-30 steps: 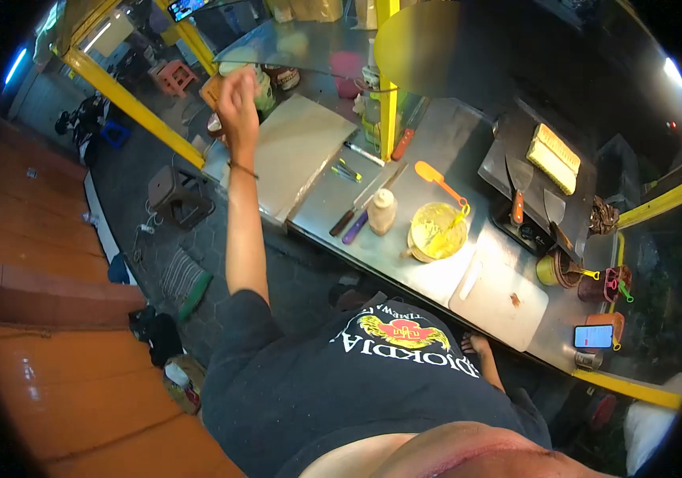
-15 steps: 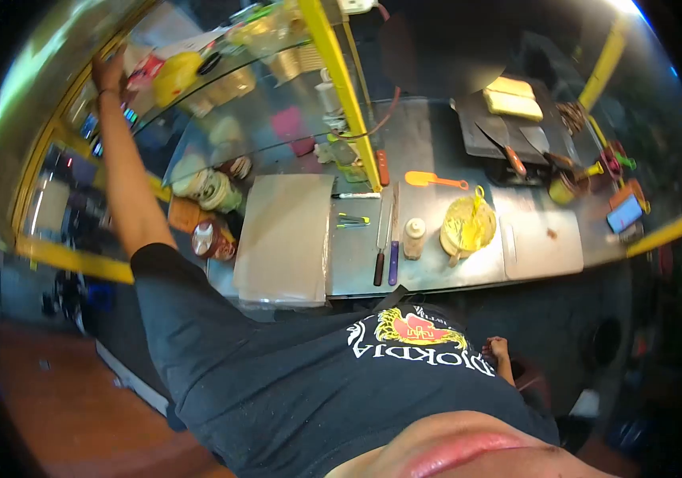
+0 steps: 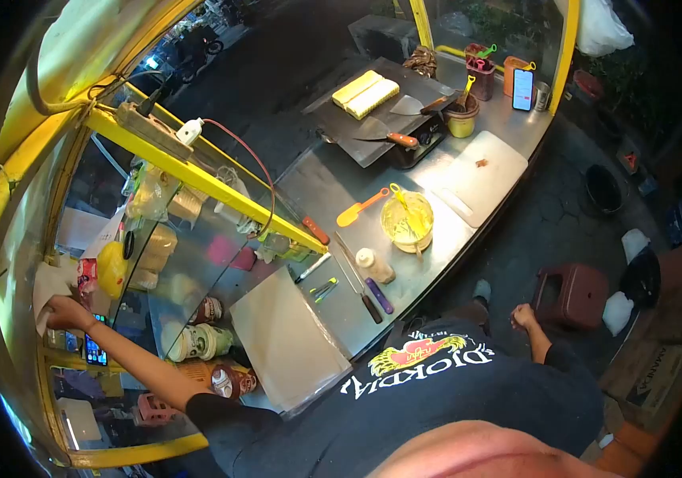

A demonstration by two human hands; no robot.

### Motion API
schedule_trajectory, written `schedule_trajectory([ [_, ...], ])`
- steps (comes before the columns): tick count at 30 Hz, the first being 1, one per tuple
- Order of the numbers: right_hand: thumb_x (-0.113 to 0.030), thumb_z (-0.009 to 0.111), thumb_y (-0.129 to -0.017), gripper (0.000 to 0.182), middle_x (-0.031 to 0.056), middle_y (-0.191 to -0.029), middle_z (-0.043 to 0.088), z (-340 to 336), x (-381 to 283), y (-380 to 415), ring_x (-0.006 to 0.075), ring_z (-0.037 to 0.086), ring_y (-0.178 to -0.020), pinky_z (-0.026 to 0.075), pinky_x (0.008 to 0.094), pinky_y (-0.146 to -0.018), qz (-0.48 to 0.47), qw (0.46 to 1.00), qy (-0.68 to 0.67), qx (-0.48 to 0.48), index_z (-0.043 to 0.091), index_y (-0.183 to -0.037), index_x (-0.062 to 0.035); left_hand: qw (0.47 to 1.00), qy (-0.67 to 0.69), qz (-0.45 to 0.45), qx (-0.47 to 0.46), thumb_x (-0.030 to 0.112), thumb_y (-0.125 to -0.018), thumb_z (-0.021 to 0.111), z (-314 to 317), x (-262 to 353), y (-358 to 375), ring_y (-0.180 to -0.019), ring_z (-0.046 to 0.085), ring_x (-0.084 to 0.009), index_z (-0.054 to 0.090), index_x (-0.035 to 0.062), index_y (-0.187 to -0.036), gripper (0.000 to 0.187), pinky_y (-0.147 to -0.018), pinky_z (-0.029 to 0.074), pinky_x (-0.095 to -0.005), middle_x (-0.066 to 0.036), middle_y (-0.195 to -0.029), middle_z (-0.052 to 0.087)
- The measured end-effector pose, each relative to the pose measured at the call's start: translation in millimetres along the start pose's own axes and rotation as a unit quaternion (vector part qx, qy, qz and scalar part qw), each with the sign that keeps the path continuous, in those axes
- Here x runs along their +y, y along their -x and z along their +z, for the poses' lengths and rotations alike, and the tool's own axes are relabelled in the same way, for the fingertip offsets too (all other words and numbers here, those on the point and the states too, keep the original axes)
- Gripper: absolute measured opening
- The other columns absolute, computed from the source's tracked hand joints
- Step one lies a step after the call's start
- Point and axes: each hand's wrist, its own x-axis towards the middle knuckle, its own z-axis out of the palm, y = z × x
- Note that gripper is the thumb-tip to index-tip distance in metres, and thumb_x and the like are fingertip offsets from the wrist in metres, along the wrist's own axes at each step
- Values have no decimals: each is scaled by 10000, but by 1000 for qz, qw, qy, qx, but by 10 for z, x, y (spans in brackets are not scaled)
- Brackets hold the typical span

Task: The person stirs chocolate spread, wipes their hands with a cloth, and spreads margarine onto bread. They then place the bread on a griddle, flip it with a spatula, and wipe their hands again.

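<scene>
My left hand (image 3: 68, 313) reaches far left inside the yellow-framed glass stall, with its fingers closed on a pale sheet of paper (image 3: 48, 288). A red packet (image 3: 86, 275) and a yellow bag (image 3: 111, 269) lie just beyond it. A lit phone (image 3: 96, 341) is below the wrist. My right hand (image 3: 524, 317) hangs beside my body over the floor, fingers curled, with nothing visible in it.
A steel counter (image 3: 309, 187) holds a sheet stack (image 3: 289, 334), a yellow-smeared tub (image 3: 407, 223), a squeeze bottle (image 3: 375, 265), knives and a white board (image 3: 484, 179). Bread (image 3: 365, 93) rests on a dark griddle (image 3: 333, 123). A brown stool (image 3: 570, 295) stands at right.
The view has turned and shifted, showing more of the floor and right side. My left hand now has the pale paper in it. My right hand still hangs by my side.
</scene>
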Motion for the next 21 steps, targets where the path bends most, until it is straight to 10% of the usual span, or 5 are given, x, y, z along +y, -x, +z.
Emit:
schedule_trajectory([
  [6, -135, 534, -914, 159, 102, -713, 671, -172, -775, -172, 173, 636, -527, 527, 325, -461, -132, 990, -30, -37, 661, -909, -39, 927, 253, 134, -243, 221, -894, 701, -1678, 1094, 1565, -827, 668, -249, 649, -64, -1019, 316, -748, 560, -371, -158, -983, 688],
  [9, -177, 589, -915, 162, 93, -725, 665, -354, -1444, -68, 159, 631, -549, 523, 297, -483, -221, 970, -27, -96, 659, -948, -35, 688, 452, -220, -523, 118, -861, 705, -2033, 1340, 2271, -626, 559, -157, 632, -12, -803, 160, -580, 467, -307, -19, -736, 599],
  [10, -188, 595, -923, 170, 92, -747, 665, -425, -1704, 61, 154, 631, -568, 525, 287, -511, -255, 957, -29, -132, 657, -969, -36, 785, 246, 96, -561, 111, -845, 707, -2566, 2205, 2611, -580, 529, -130, 628, -20, -757, 176, -549, 443, -284, -21, -666, 566],
  [13, -218, 604, -943, 211, 76, -808, 664, -695, -2507, 736, 137, 635, -658, 526, 260, -618, -339, 911, -44, -231, 647, -1032, -33, 652, 322, 253, -638, 113, -873, 651, -2612, 2786, 3223, -730, 653, -257, 675, -12, -934, 142, -671, 500, -327, -138, -819, 669],
  [21, -84, 692, -860, 553, 84, -1257, 522, -1224, -3077, 2094, 152, 539, -1123, 484, 286, -891, -504, 760, -304, -275, 466, -1361, -30, 482, 439, 61, -756, 127, -792, 730, -3285, 3827, 5849, -792, 700, -279, 659, 62, -1011, 239, -692, 522, -340, -163, -899, 696],
])
